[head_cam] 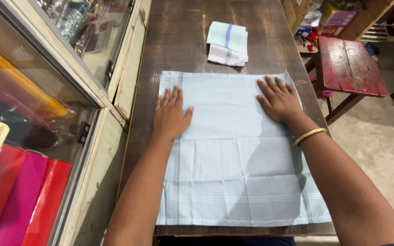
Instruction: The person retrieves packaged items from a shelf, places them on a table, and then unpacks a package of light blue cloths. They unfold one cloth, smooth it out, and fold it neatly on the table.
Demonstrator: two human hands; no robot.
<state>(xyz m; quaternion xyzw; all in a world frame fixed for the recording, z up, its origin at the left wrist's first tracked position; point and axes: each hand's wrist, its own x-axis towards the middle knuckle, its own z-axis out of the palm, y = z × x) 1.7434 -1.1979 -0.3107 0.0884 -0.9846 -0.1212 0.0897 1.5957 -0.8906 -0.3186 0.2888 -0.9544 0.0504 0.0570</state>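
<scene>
We press our left hand and right hand, fingers spread flat and gripping nothing, on the pale blue square cloth lying open on the dark wooden tabletop, near a folded white-and-green cloth stack.

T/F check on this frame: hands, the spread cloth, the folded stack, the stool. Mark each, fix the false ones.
1. Both hands lie flat on the light blue cloth. True.
2. The left hand grips a folded corner. False: palm down, fingers spread.
3. The folded cloths sit beyond the spread one. True.
4. The right hand wears a bangle at the wrist. True.
5. The red stool stands on the table. False: on the floor, right of it.
</scene>
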